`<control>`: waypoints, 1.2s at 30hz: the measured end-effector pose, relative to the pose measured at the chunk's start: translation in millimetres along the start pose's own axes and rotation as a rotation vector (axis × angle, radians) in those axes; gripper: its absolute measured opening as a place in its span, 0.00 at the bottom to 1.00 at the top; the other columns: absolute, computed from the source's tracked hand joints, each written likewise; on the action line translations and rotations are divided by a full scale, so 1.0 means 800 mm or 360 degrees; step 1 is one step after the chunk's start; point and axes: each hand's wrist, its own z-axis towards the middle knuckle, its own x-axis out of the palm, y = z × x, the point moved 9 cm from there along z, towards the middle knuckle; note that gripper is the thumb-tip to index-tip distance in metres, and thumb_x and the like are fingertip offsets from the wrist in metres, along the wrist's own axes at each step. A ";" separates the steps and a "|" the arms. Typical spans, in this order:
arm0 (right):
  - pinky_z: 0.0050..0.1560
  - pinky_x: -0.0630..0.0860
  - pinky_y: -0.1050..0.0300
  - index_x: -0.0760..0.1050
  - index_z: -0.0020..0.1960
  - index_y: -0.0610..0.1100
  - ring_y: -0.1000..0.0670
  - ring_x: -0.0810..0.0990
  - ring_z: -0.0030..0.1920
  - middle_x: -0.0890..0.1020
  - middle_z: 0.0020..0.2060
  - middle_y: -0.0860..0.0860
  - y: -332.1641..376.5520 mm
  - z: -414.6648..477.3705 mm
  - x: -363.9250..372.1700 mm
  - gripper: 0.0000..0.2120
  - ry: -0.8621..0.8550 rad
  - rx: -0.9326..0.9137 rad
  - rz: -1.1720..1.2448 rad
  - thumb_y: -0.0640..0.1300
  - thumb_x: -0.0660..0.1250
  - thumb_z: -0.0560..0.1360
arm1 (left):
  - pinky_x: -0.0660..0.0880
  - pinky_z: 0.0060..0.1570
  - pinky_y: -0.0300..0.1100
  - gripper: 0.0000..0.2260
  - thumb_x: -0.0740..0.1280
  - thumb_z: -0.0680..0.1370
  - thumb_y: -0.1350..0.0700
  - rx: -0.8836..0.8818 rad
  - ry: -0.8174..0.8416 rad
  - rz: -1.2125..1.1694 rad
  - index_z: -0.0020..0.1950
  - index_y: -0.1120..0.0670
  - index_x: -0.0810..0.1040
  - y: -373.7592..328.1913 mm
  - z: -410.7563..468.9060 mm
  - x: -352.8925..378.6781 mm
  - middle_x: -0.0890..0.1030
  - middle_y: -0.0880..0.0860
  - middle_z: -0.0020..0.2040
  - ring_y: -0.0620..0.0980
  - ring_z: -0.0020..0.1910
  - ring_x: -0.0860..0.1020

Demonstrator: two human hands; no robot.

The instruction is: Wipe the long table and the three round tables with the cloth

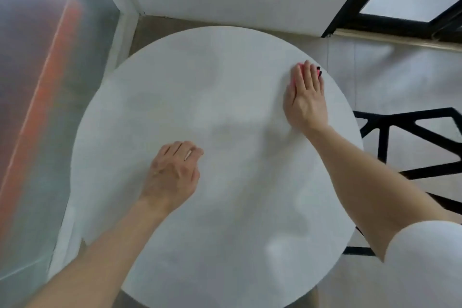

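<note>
While the right hand (306, 97) presses flat, fingers straight, on a pink cloth (296, 72) near the upper right edge of a round white table (225, 82), the left hand (173, 172) rests lower centre on the tabletop, fingers loosely curled, holding nothing. A black chair frame (410, 147) stands right of the table.

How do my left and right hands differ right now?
The right hand lies flat, fingers straight, pressing the pink cloth; the left hand has loosely bent fingers and holds nothing. The right hand is near the far right edge of the table; the left hand rests nearer the middle. Both are palm down on the same white round table.
</note>
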 end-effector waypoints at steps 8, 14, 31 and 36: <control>0.86 0.51 0.37 0.51 0.89 0.45 0.46 0.45 0.88 0.51 0.88 0.47 -0.067 -0.248 -0.039 0.29 0.0258 -0.0297 0.0102 0.47 0.52 0.90 | 0.75 0.59 0.53 0.12 0.64 0.77 0.56 -0.0338 -0.0014 -0.0072 0.58 0.54 0.82 -0.108 -0.023 0.036 0.81 0.52 0.55 0.57 0.56 0.80; 0.87 0.53 0.43 0.71 0.82 0.46 0.49 0.57 0.87 0.66 0.85 0.49 0.013 -0.360 -0.046 0.24 0.0661 -0.1028 0.0374 0.53 0.56 0.89 | 0.74 0.55 0.51 0.07 0.68 0.76 0.57 -0.0707 -0.0010 -0.0180 0.53 0.51 0.82 -0.203 -0.104 0.062 0.82 0.50 0.49 0.56 0.51 0.80; 0.59 0.79 0.46 0.68 0.72 0.41 0.40 0.79 0.62 0.77 0.63 0.43 0.024 -0.283 -0.047 0.21 0.0985 -0.0500 -0.0062 0.37 0.66 0.81 | 0.78 0.59 0.47 0.12 0.65 0.84 0.52 -0.1080 0.0303 -0.0599 0.66 0.49 0.82 -0.267 -0.185 0.029 0.84 0.44 0.51 0.50 0.56 0.82; 0.55 0.78 0.47 0.76 0.63 0.41 0.41 0.78 0.57 0.78 0.57 0.44 0.046 -0.305 -0.078 0.14 0.0864 -0.0535 0.0073 0.51 0.65 0.85 | 0.79 0.62 0.48 0.15 0.67 0.82 0.53 -0.0941 0.0320 -0.0622 0.69 0.48 0.80 -0.248 -0.182 0.034 0.83 0.47 0.61 0.49 0.61 0.82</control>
